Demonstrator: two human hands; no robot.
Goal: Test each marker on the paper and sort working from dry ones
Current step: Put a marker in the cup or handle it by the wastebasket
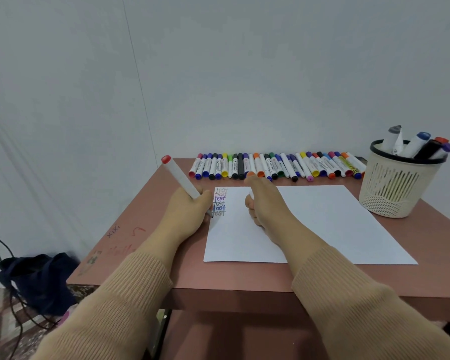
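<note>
My left hand (190, 207) grips a white marker (181, 179) with a red end, its dark tip touching the white paper (322, 224) at the left edge, below several lines reading "test" (219, 202). My right hand (265, 203) rests on the paper with curled fingers round a small white piece (251, 194), probably the marker's cap. A long row of capped markers (276, 166) lies along the table's far edge. A cream basket (398, 183) at the far right holds several markers upright.
The reddish-brown table (182, 271) has scribbles near its left edge. A dark bag (37, 279) and black cables lie on the patterned floor to the left. A pale wall stands close behind the table.
</note>
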